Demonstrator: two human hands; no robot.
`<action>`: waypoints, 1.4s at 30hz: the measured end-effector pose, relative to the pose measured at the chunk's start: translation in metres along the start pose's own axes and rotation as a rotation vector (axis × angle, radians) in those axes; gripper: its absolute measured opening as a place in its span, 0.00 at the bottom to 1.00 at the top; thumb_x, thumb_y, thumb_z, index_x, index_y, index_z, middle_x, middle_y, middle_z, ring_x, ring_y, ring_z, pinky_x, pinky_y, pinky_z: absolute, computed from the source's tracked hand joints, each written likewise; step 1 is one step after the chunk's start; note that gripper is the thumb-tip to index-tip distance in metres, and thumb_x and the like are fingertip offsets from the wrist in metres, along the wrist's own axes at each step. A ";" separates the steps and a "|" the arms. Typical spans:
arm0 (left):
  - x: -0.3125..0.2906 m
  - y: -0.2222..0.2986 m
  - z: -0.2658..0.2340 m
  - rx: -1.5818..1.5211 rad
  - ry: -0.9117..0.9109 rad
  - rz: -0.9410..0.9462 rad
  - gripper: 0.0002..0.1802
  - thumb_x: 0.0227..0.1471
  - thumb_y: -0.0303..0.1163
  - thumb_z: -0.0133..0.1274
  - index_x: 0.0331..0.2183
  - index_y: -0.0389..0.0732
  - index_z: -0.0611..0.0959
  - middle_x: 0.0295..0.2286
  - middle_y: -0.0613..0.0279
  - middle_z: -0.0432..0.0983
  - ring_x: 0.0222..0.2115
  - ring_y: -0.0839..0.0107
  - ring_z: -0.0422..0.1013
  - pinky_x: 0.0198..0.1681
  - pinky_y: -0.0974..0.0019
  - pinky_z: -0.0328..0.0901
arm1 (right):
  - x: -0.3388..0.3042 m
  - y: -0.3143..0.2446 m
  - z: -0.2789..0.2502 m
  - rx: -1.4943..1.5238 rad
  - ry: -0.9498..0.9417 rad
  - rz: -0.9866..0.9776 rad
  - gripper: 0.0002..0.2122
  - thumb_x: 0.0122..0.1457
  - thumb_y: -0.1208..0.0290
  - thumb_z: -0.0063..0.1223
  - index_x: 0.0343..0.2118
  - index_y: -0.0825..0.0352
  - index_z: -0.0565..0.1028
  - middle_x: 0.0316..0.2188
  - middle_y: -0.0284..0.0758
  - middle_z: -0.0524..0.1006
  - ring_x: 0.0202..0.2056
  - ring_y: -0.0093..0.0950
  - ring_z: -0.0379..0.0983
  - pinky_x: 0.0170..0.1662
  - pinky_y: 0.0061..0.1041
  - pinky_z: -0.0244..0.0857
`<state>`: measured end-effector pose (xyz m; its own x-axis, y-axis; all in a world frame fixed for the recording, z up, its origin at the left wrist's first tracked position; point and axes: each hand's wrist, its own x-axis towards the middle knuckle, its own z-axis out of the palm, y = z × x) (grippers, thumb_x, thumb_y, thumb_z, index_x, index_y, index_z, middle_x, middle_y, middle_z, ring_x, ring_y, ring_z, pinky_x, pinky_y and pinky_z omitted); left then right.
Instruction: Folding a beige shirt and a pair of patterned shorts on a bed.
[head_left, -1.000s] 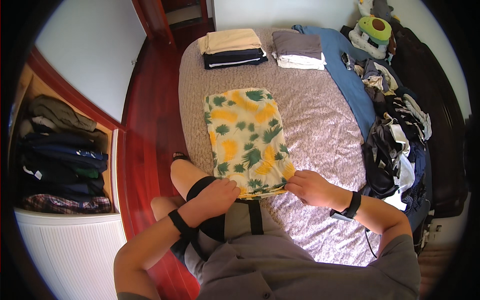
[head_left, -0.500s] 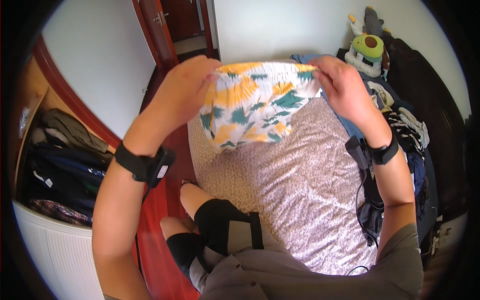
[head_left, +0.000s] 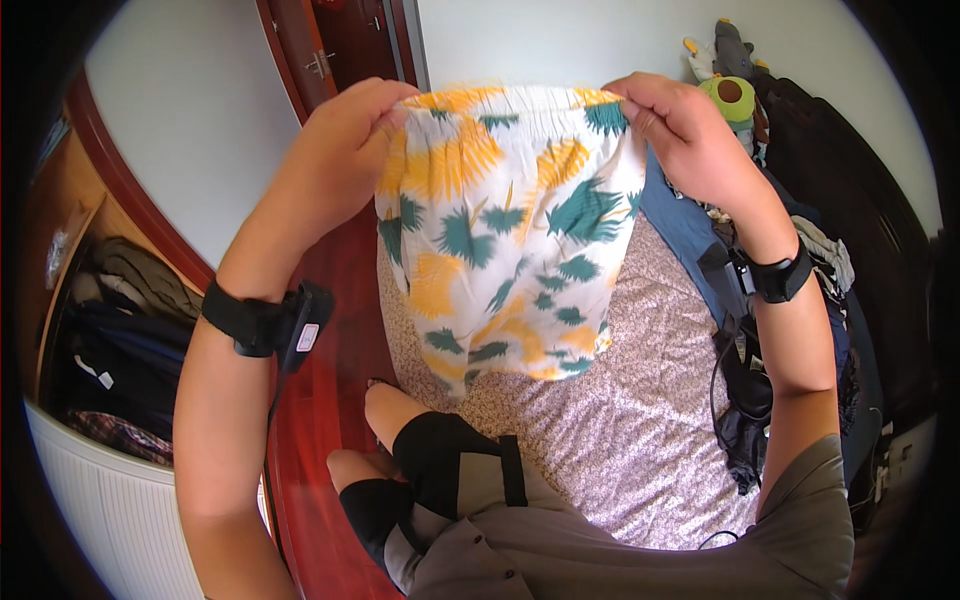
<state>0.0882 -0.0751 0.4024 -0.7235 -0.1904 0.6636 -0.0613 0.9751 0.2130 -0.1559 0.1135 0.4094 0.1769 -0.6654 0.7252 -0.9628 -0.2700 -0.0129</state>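
Observation:
A pair of white shorts point(head_left: 515, 235) with a yellow and green leafy print hangs stretched between my two hands, over the bed. My left hand point(head_left: 355, 140) pinches one end of the gathered elastic waistband. At the other end, my right hand point(head_left: 680, 125) grips the waistband between thumb and fingers. The cloth drops down loosely, with its lower hem above the patterned bedsheet point(head_left: 650, 420). Both wrists carry black straps with small devices.
A heap of clothes point(head_left: 830, 260) lies along the bed's right side by a dark headboard point(head_left: 860, 190). Plush toys point(head_left: 728, 95) sit at the far right corner. On the left stands an open cabinet with folded clothes point(head_left: 130, 330); red flooring point(head_left: 320, 500) runs beside the bed.
Both hands have risen slightly, and the shorts now hang longer and fuller, their front facing me more squarely. Each hand keeps its hold on the waistband.

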 end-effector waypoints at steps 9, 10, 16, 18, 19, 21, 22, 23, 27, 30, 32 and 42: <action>0.017 -0.049 0.048 -0.208 -0.284 -0.205 0.13 0.54 0.28 0.43 0.38 0.31 0.76 0.34 0.52 0.74 0.36 0.66 0.70 0.42 0.68 0.63 | 0.014 0.059 0.050 0.216 -0.334 0.353 0.09 0.58 0.79 0.38 0.36 0.73 0.72 0.24 0.39 0.75 0.27 0.26 0.71 0.34 0.22 0.64; 0.025 -0.058 0.057 -0.081 -0.245 -0.127 0.13 0.53 0.28 0.43 0.38 0.31 0.76 0.34 0.51 0.74 0.36 0.62 0.70 0.41 0.66 0.63 | 0.015 0.082 0.065 0.163 -0.284 0.288 0.09 0.58 0.79 0.38 0.36 0.73 0.72 0.23 0.39 0.75 0.25 0.26 0.71 0.33 0.24 0.65; 0.071 -0.093 0.059 0.170 -0.037 0.001 0.11 0.52 0.24 0.42 0.36 0.32 0.77 0.30 0.49 0.71 0.32 0.52 0.68 0.38 0.59 0.63 | 0.059 0.105 0.067 0.059 -0.137 0.270 0.08 0.56 0.78 0.40 0.34 0.71 0.73 0.24 0.41 0.74 0.26 0.31 0.71 0.33 0.28 0.65; 0.086 -0.083 0.052 0.228 0.093 0.049 0.11 0.51 0.23 0.42 0.36 0.32 0.77 0.29 0.50 0.71 0.33 0.53 0.68 0.37 0.61 0.63 | 0.065 0.109 0.056 -0.149 0.071 -0.007 0.08 0.56 0.79 0.40 0.35 0.70 0.73 0.26 0.40 0.73 0.27 0.32 0.71 0.33 0.28 0.64; 0.089 -0.077 0.049 0.211 0.105 0.036 0.11 0.50 0.22 0.42 0.37 0.32 0.76 0.30 0.51 0.70 0.33 0.53 0.68 0.36 0.62 0.63 | 0.066 0.110 0.049 -0.180 0.071 -0.014 0.08 0.55 0.80 0.41 0.35 0.70 0.72 0.27 0.40 0.71 0.25 0.33 0.70 0.31 0.27 0.64; 0.084 -0.070 0.044 0.227 0.149 0.066 0.11 0.50 0.21 0.42 0.37 0.32 0.76 0.31 0.51 0.70 0.33 0.54 0.68 0.36 0.62 0.63 | 0.067 0.093 0.037 -0.130 0.070 0.028 0.08 0.54 0.78 0.41 0.34 0.70 0.73 0.28 0.41 0.72 0.29 0.38 0.70 0.34 0.31 0.64; 0.079 -0.067 0.043 0.237 0.193 0.095 0.12 0.50 0.21 0.42 0.37 0.32 0.75 0.31 0.51 0.70 0.33 0.54 0.68 0.36 0.62 0.63 | 0.064 0.087 0.035 -0.083 0.064 0.074 0.08 0.54 0.77 0.42 0.33 0.70 0.73 0.29 0.43 0.73 0.33 0.43 0.70 0.37 0.34 0.64; 0.071 -0.060 0.044 0.222 0.170 0.103 0.13 0.49 0.20 0.41 0.38 0.33 0.74 0.31 0.52 0.69 0.33 0.54 0.68 0.36 0.62 0.64 | 0.056 0.085 0.035 -0.064 0.065 0.057 0.07 0.53 0.78 0.42 0.33 0.70 0.73 0.28 0.42 0.73 0.32 0.43 0.70 0.36 0.35 0.64; 0.010 -0.042 0.075 0.159 0.062 0.092 0.16 0.42 0.18 0.43 0.37 0.36 0.74 0.31 0.52 0.67 0.33 0.53 0.68 0.35 0.58 0.65 | -0.003 0.058 0.045 -0.076 -0.049 0.046 0.10 0.50 0.81 0.43 0.36 0.70 0.71 0.29 0.43 0.71 0.30 0.43 0.69 0.34 0.35 0.65; -0.068 -0.031 0.110 0.068 -0.119 -0.007 0.15 0.41 0.18 0.44 0.35 0.37 0.74 0.31 0.51 0.66 0.33 0.53 0.67 0.33 0.57 0.66 | -0.071 0.028 0.079 -0.065 -0.243 0.077 0.14 0.45 0.84 0.45 0.37 0.70 0.71 0.31 0.41 0.70 0.27 0.39 0.70 0.30 0.32 0.67; -0.121 -0.024 0.135 -0.030 -0.205 -0.057 0.15 0.40 0.19 0.46 0.36 0.38 0.74 0.30 0.51 0.65 0.32 0.54 0.67 0.30 0.56 0.66 | -0.120 0.005 0.107 0.036 -0.322 0.105 0.15 0.43 0.85 0.46 0.37 0.69 0.71 0.31 0.38 0.70 0.25 0.35 0.70 0.28 0.30 0.68; -0.284 0.015 0.226 -0.115 -0.615 -0.019 0.04 0.39 0.26 0.51 0.25 0.41 0.74 0.24 0.61 0.66 0.30 0.62 0.66 0.30 0.60 0.61 | -0.304 -0.091 0.174 0.328 -0.721 0.467 0.14 0.45 0.81 0.48 0.38 0.68 0.70 0.31 0.39 0.70 0.31 0.38 0.71 0.31 0.33 0.67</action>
<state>0.1378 0.0192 0.0549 -0.9884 -0.0745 0.1322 -0.0287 0.9473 0.3189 -0.0868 0.2187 0.0705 -0.0249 -0.9997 -0.0059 -0.8817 0.0247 -0.4712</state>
